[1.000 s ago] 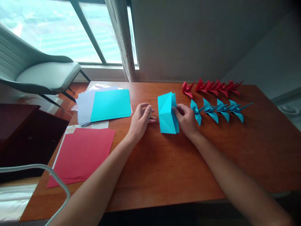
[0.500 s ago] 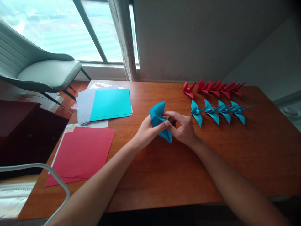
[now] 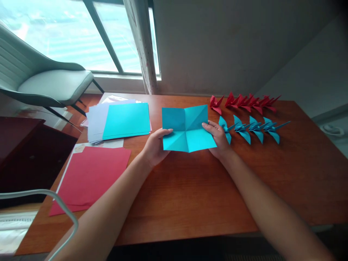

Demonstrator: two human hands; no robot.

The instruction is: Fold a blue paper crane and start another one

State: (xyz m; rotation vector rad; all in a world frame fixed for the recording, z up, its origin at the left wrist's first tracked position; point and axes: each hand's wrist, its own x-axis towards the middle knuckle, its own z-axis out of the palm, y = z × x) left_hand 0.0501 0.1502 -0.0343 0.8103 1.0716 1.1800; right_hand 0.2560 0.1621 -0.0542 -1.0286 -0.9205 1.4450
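Observation:
A creased blue paper square (image 3: 187, 128) is spread out flat just above the wooden table (image 3: 190, 195). My left hand (image 3: 154, 146) pinches its left edge, thumb on top. My right hand (image 3: 219, 136) grips its right edge the same way. Fold lines cross the sheet through its middle. Right of my right hand lies a row of blue paper cranes (image 3: 251, 127), and behind them a row of red paper cranes (image 3: 244, 100).
A stack of sheets with a blue one on top (image 3: 126, 120) and pale lilac ones beneath lies at the left. Red sheets (image 3: 91, 175) lie nearer the left front corner. A grey chair (image 3: 46, 83) stands by the window. A white curved rail (image 3: 54, 203) is at lower left.
The blue paper was a folded shape held by my right hand, then was taken up by both hands, and is now unfolded into a flat creased square held at both edges.

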